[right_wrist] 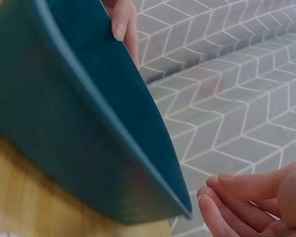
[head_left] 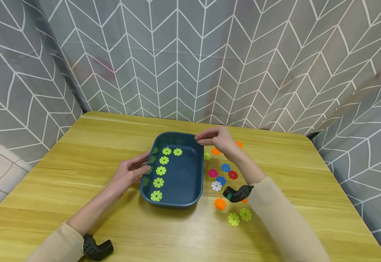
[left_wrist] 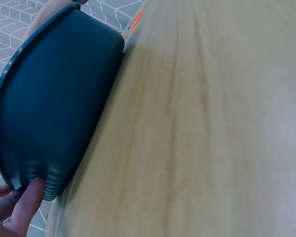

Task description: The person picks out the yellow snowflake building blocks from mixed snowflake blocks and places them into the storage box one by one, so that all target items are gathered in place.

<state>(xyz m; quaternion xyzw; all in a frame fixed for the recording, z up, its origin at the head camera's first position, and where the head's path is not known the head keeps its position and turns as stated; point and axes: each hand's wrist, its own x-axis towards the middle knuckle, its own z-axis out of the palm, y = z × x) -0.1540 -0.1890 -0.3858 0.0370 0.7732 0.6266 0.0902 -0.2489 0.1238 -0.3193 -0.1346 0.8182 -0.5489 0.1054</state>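
Note:
A dark blue plastic tub [head_left: 180, 182] stands on the wooden table. My left hand [head_left: 129, 171] holds its left side, with the thumb over the rim and the fingers against the outer wall [left_wrist: 54, 113]. Inside, several yellow-green notched plastic discs [head_left: 160, 170] form a column along the left, with another disc [head_left: 177, 152] beside the top one. At the tub's far right corner hovers my right hand [head_left: 218, 139], fingers extended and thumb near them. In the right wrist view its fingertips [right_wrist: 203, 197] are just beyond the rim, and nothing shows between them.
Right of the tub lie loose notched discs: blue [head_left: 225, 167], red [head_left: 233, 175], pink [head_left: 213, 173], white [head_left: 216, 186], orange [head_left: 220, 204] and yellow-green [head_left: 233, 219]. Some lie under or near the right forearm. A grey patterned curtain [head_left: 184, 65] hangs behind the table [head_left: 89, 156].

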